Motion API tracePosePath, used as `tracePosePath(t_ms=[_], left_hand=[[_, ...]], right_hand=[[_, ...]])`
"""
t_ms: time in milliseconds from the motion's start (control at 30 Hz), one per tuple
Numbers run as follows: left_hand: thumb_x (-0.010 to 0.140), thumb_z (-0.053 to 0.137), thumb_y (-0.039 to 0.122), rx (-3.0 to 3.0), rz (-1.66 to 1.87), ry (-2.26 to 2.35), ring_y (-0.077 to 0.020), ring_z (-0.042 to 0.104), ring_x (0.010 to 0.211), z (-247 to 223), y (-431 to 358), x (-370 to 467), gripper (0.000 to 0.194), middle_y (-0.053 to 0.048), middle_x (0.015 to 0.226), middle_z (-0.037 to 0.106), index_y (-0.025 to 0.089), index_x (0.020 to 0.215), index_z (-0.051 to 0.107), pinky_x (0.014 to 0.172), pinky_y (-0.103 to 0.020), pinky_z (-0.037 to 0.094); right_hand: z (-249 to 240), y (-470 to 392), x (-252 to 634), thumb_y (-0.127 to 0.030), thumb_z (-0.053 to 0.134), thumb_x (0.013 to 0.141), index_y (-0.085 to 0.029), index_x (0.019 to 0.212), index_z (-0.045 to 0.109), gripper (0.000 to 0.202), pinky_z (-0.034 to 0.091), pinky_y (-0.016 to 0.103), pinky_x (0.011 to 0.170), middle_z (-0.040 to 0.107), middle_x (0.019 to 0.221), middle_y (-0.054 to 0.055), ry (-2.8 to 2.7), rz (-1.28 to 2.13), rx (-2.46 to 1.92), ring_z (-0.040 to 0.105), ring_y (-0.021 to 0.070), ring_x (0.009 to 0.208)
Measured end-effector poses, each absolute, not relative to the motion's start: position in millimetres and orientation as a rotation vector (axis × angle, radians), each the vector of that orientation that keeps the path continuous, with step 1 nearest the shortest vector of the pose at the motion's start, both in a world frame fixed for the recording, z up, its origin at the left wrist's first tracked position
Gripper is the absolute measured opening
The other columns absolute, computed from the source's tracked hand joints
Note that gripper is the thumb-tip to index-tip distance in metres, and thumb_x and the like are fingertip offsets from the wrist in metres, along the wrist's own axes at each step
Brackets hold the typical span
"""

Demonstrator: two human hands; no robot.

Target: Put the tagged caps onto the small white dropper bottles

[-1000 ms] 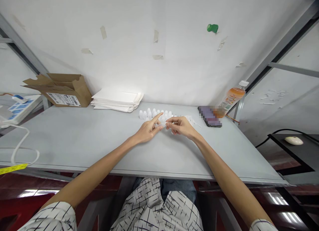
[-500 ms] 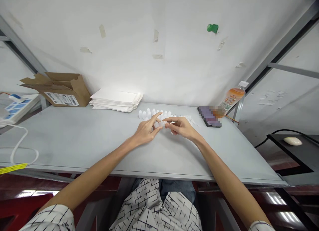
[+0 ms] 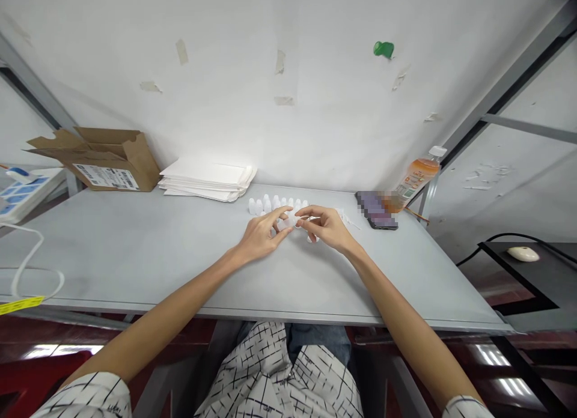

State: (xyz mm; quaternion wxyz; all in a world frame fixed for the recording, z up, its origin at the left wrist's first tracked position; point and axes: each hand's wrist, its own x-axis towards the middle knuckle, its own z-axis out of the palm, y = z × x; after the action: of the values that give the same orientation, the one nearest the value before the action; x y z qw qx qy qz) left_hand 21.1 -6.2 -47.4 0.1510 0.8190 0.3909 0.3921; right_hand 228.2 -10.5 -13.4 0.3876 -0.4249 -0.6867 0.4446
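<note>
My left hand [image 3: 259, 236] is closed around the body of a small translucent white plastic bottle [image 3: 285, 223], which lies tilted on its side just over the table. The fingertips of my right hand [image 3: 328, 227] pinch its right end; the cap or neck there is mostly hidden by the fingers. Behind my hands stands a group of similar small white bottles [image 3: 267, 203], partly covered by my fingers. Another small white piece [image 3: 312, 239] sits under my right hand, too hidden to name. Thin white bits [image 3: 346, 218] lie to the right of my right hand.
On the grey table [image 3: 293, 286] are a stack of white sheets or envelopes [image 3: 207, 181] and an opened cardboard box [image 3: 115, 166] at the back left. A phone [image 3: 376, 211] and an orange drink bottle [image 3: 419, 178] are at the right. A white cable [image 3: 27, 268] loops at the left.
The view has shifted slightly. The right fingers have moved a little on the end of the small bottle, and both hands still hold it.
</note>
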Motion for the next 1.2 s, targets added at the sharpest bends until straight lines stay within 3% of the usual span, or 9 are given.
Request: tracePosePath(t_ms=[233,367,533,800,1033,1200], left_hand=[[0.091,0.058,0.039,2.367,1.147,1.069,-0.0112,0.061,0.061,-53,-2,19,0.032,-0.007,0.105,0.073,0.018,0.113,0.066,0.058,-0.024,0.048],[0.091,0.058,0.039,2.38,1.184,1.07,-0.0126,0.062,0.063,-53,-2,19,0.032,-0.008,0.105,0.074,0.017,0.111,0.068,0.058,-0.024,0.049],[0.089,0.059,0.037,2.433,1.225,1.186,-0.0093,0.055,0.051,-54,-7,20,0.028,-0.005,0.098,0.076,0.019,0.108,0.068,0.056,-0.024,0.046],[0.089,0.061,0.035,2.393,1.332,1.143,-0.0092,0.054,0.056,-43,-11,26,0.028,-0.007,0.101,0.074,0.017,0.11,0.066,0.056,-0.023,0.046],[0.088,0.062,0.037,2.09,1.326,0.996,-0.0142,0.061,0.079,-36,-14,28,0.035,-0.01,0.103,0.069,0.015,0.115,0.067,0.056,-0.021,0.051],[0.082,0.068,0.043,1.782,1.281,1.033,-0.0136,0.057,0.072,-34,-11,28,0.039,-0.01,0.1,0.068,0.013,0.107,0.07,0.048,-0.021,0.044]], right_hand=[[-18,-11,224,-0.044,0.067,0.082,-0.016,0.096,0.067,0.031,0.038,0.025,0.047,0.068,0.092,0.006,-1.804,1.091,-1.064,0.051,0.0063,0.045],[-16,-12,224,-0.04,0.065,0.083,-0.015,0.096,0.068,0.028,0.039,0.025,0.05,0.066,0.077,0.002,-1.812,1.099,-1.116,0.052,0.0078,0.046],[-13,-13,225,-0.039,0.064,0.083,-0.015,0.094,0.07,0.027,0.04,0.027,0.054,0.061,0.064,0.0,-1.854,1.11,-1.138,0.053,0.01,0.047],[-8,-14,229,-0.037,0.065,0.083,-0.016,0.102,0.071,0.029,0.04,0.025,0.048,0.07,0.094,0.007,-1.844,1.027,-1.073,0.056,0.009,0.051],[-10,-13,229,-0.037,0.064,0.083,-0.017,0.107,0.071,0.032,0.041,0.024,0.047,0.069,0.086,0.006,-1.79,0.964,-1.091,0.062,0.0124,0.057],[-13,-13,227,-0.035,0.065,0.082,-0.017,0.106,0.071,0.031,0.041,0.023,0.045,0.069,0.085,0.006,-1.74,0.923,-1.104,0.064,0.0135,0.058]])
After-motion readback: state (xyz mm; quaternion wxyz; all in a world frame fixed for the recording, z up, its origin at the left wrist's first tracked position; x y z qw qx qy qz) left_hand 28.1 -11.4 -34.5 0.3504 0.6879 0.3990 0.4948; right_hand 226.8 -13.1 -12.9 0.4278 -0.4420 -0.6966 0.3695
